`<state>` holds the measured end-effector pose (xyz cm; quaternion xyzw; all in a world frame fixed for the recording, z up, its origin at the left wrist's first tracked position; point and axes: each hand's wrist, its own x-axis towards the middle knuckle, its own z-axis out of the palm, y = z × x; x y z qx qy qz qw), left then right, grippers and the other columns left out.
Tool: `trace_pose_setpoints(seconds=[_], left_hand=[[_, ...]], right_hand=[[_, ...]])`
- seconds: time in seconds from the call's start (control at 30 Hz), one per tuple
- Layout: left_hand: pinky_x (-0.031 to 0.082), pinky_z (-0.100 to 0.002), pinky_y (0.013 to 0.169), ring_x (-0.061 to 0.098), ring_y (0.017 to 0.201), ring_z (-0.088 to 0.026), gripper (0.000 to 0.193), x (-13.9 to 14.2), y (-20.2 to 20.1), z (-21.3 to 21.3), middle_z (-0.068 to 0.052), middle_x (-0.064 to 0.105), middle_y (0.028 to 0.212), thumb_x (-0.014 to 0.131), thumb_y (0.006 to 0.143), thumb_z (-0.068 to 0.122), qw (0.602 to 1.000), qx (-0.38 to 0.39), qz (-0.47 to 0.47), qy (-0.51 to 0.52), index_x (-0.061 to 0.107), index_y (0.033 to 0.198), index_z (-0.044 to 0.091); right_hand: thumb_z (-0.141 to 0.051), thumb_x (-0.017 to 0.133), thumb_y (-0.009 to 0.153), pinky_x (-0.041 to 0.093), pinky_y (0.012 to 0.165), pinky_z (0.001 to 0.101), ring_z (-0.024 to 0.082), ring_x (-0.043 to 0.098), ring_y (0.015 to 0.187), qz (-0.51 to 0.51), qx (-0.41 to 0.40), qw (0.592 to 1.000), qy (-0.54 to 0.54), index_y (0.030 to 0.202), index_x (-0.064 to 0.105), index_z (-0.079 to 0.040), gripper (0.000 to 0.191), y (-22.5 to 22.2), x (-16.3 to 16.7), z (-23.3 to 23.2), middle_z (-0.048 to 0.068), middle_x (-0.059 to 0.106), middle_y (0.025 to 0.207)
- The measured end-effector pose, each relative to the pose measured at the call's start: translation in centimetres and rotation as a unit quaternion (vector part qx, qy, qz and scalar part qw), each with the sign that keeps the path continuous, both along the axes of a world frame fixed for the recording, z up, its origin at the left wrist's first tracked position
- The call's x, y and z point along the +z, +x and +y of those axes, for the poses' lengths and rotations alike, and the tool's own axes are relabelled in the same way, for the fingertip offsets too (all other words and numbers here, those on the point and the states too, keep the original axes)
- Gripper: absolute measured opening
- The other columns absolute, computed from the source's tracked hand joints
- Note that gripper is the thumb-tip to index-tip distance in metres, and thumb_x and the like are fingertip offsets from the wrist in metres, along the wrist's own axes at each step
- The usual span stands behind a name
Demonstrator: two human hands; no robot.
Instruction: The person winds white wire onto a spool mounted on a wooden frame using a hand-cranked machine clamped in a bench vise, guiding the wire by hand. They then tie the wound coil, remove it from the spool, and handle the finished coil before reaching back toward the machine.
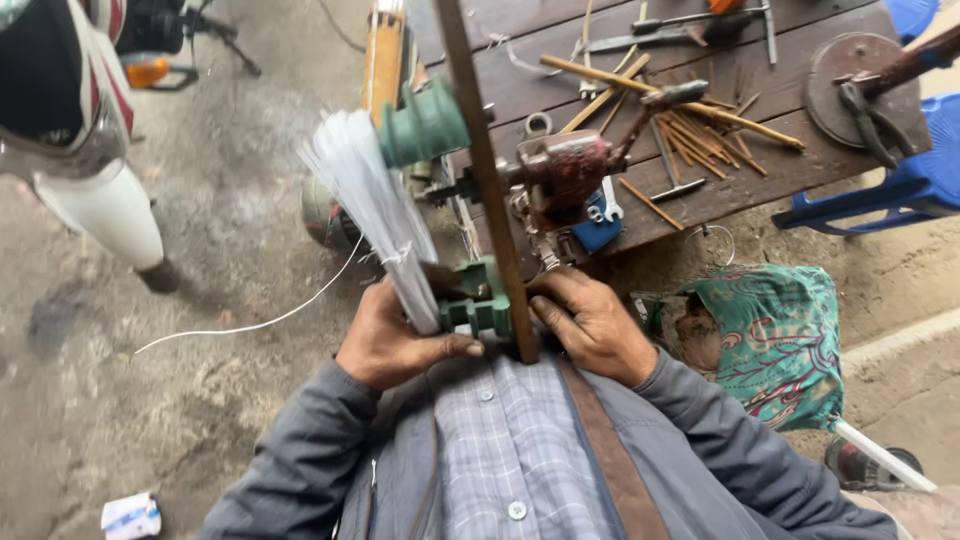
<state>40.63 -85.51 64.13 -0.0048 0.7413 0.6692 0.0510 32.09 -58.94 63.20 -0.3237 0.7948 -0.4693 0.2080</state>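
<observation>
We've got our left hand (392, 345) wrapped around the white wire bundle (372, 205) and our right hand (590, 325) pressing half-curled against the brown wooden bar (487, 180).

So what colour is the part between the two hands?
Green; the plastic block shows best in the head view.

A bundle of white translucent strips (372, 210) fans upward from between two green plastic spools (425, 125), one high, one low. Both spools sit on a long, upright brown wooden bar (485, 170).
</observation>
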Motion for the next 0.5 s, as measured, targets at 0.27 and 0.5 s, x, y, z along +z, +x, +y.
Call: trace_pose_setpoints(seconds=[0.27, 0.5], left_hand=[[0.054, -0.036, 0.104, 0.066, 0.118, -0.021, 0.075, 0.6, 0.7, -0.8, -0.013, 0.066, 0.127, 0.093, 0.074, 0.030, 0.994, 0.036, 0.105, 0.008, 0.058, 0.132, -0.001], [0.049, -0.035, 0.111, 0.066, 0.123, -0.023, 0.048, -1.3, 1.9, -2.3, -0.013, 0.068, 0.129, 0.051, 0.110, 0.046, 0.969, 0.094, 0.154, 0.169, 0.070, 0.118, 0.002]], right_hand=[[-0.014, 0.059, 0.095, 0.052, 0.076, 0.0434, 0.040, 0.066, 0.090, 0.008, 0.066, 0.995, 0.076, 0.109, 0.060, 0.002, 0.021, -2.5, 1.0, -1.0, 0.022, 0.066, 0.099], [-0.012, 0.052, 0.094, 0.056, 0.078, 0.0358, 0.027, 0.072, 0.088, -0.052, 0.031, 0.997, 0.041, 0.122, 0.062, 0.003, 0.033, -2.7, 0.1, -1.5, 0.018, 0.073, 0.100]])
